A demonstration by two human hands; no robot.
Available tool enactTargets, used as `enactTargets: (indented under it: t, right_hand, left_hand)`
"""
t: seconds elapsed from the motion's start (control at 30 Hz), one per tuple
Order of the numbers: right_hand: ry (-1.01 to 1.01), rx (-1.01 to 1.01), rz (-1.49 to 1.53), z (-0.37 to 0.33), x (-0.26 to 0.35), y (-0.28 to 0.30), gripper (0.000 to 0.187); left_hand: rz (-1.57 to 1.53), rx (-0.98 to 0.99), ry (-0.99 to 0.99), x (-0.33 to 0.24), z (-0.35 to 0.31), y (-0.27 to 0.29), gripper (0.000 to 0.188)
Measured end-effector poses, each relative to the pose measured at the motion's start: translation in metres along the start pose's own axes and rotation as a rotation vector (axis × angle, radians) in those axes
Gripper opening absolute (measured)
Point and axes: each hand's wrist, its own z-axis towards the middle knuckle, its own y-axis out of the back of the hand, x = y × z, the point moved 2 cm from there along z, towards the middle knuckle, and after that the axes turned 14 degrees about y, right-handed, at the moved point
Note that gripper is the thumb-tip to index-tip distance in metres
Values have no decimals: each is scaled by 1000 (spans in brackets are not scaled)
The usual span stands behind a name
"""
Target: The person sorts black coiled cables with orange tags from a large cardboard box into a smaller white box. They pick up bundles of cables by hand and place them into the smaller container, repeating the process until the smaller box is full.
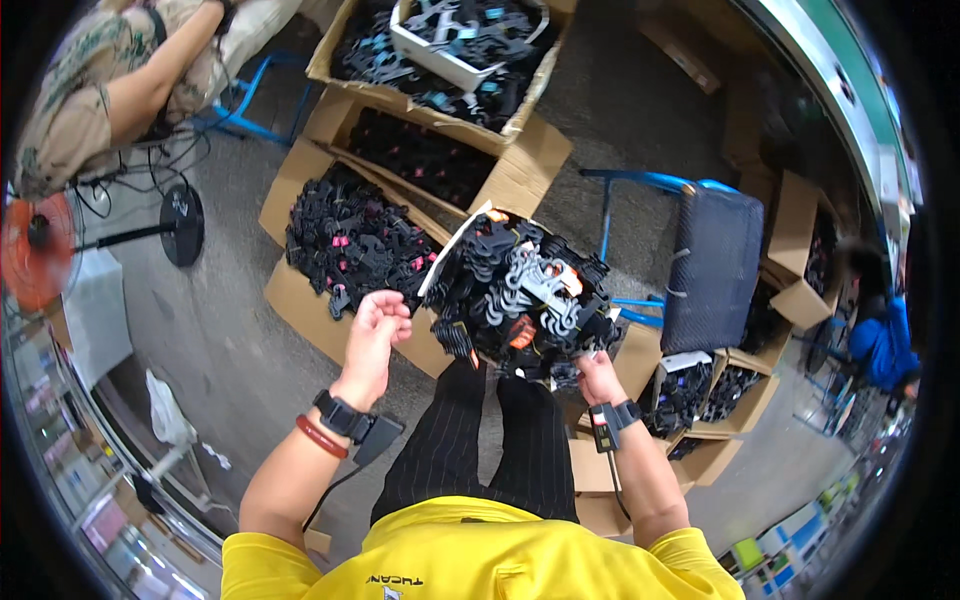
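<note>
A white-edged tray or box (pixel 452 252) in front of my legs is heaped with black and grey plastic pieces (pixel 540 290) like small hangers, a few with orange parts. My left hand (pixel 372 340) is just left of the heap, fingers curled in toward the thumb. Whatever is between them is too small to make out. At the heap's lower right edge, my right hand (pixel 598 378) has its fingers closed against the dark pieces; what they pinch is hidden. Both wrists wear black straps with small devices.
Open cartons hold dark pieces: one (pixel 350 235) beyond my left hand, another (pixel 320 60) behind it, several at right. A blue-framed chair (pixel 712 265) stands right. An orange fan (pixel 38 250) and another person (pixel 140 90) are at left.
</note>
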Motion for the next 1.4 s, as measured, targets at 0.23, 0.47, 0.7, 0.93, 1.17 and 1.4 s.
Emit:
enactTargets:
  t: [0.23,0.47,0.7,0.93,1.17,1.4]
  right_hand:
    - [-93,74,32,144,-8,-63,10]
    - [-188,157,121,235,-26,-92,24]
    - [-283,176,68,277,-29,-117,17]
    - [-301,133,138,293,-29,-144,17]
    - [-294,158,97,306,-35,-163,15]
    - [-293,73,47,311,-33,-173,7]
  left_hand:
    - [-172,-49,344,26,145,29,62]
    - [864,-420,-231,4,234,74,35]
    - [1521,-523,-354,-64,324,137,53]
    - [1751,-315,-492,-103,412,139,48]
    - [1904,-213,-444,-87,462,160,41]
    - [1689,-384,-674,-68,456,163,28]
